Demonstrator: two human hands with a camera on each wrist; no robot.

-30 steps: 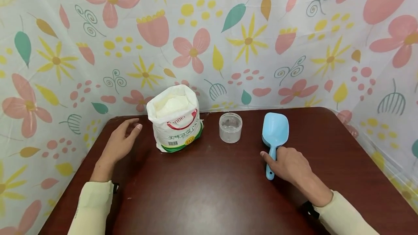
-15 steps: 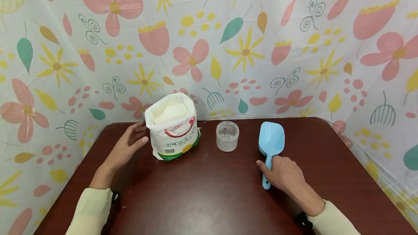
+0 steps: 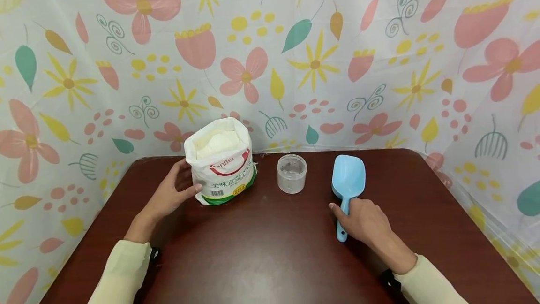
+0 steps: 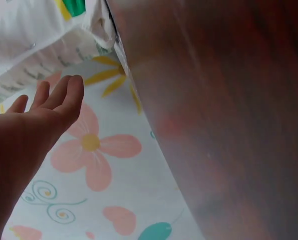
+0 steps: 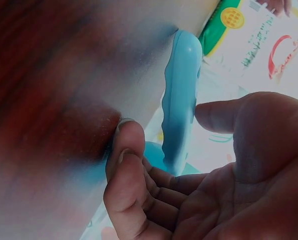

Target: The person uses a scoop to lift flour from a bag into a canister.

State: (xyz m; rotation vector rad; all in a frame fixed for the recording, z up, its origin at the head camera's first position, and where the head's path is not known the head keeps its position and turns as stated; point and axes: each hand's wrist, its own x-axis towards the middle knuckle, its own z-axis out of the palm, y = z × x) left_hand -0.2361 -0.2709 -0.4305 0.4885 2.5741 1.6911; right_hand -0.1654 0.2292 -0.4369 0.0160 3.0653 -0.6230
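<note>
In the head view, a white bag of flour-like powder stands with its top rolled wide. At its left side is my left hand, thumb by the front and the other fingers toward the side. The left wrist view shows those fingers spread and mostly straight below the bag. A light blue scoop lies on the table at right. My right hand is around its handle, thumb on one side and loosely bent fingers on the other, without a closed grip.
Between bag and scoop stands a clear plastic jar without a lid. The dark brown table has its back edge against a flower-patterned curtain, which also hangs at both sides.
My left hand has moved right, from apart from the bag to its left side. The right hand keeps its place by the scoop handle. The head view has shifted slightly.
</note>
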